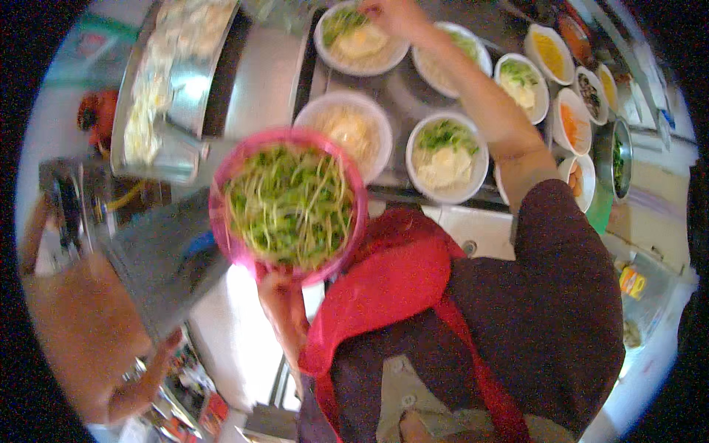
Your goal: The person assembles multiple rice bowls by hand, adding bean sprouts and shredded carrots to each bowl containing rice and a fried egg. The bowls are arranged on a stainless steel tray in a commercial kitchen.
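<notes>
My left hand [279, 284] grips the rim of a pink bowl [363, 207] full of green sprouts [292, 207], held in front of my body. My right hand [391, 16] reaches to the far edge, its closed fingertips over a white bowl [321, 50] with greens and a pale topping; what they hold cannot be made out. Beside the pink bowl stands a white bowl [380, 140] with pale shreds and an orange-yellow topping, without greens. Another white bowl [411, 173] nearer my body has chopped greens and a pale mound.
Further white bowls, one with greens [517, 85], stand under and beyond my right forearm. Small dishes with yellow strips [548, 53] and orange strips [572, 124] line the right. A metal tray [188, 173] of pale food lies left. Another person's arm [140, 384] is at lower left.
</notes>
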`<action>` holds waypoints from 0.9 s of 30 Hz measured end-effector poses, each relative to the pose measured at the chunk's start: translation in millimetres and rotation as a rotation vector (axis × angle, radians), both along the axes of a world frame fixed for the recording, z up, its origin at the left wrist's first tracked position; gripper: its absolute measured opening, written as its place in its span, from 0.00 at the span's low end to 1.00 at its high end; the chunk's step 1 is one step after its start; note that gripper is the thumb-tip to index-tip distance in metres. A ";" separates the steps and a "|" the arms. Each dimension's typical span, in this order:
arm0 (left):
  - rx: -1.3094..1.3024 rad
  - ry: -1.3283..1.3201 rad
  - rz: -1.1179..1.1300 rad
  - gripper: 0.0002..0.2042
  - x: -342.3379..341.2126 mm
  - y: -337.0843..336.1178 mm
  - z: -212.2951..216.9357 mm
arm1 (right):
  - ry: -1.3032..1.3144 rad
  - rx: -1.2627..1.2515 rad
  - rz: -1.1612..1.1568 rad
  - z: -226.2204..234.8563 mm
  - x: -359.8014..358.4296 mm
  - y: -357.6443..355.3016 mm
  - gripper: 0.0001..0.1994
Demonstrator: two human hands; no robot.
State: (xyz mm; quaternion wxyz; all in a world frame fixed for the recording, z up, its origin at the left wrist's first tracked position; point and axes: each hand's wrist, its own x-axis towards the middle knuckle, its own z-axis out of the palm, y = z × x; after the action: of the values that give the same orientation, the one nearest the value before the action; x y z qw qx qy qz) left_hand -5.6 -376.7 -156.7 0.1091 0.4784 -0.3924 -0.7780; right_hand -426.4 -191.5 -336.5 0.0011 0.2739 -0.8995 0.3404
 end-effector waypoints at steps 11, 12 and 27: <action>-0.054 0.110 -0.192 0.36 -3.6 18.6 -1.3 | 0.110 -0.137 0.589 162.8 236.7 -30.8 0.21; -0.066 0.124 -0.166 0.35 -4.8 31.4 1.2 | 0.118 -0.117 0.624 161.9 244.7 -26.4 0.21; 0.078 0.104 -0.103 0.26 66.3 141.5 -10.5 | 0.051 -0.052 0.647 168.3 329.0 46.0 0.23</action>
State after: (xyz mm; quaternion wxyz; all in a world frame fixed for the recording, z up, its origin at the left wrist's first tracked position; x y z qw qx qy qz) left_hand 60.7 -235.2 -167.2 0.0706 0.4203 -0.3795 -0.8212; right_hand -97.4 -145.5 -168.2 -0.0774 0.5541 -0.7563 0.3390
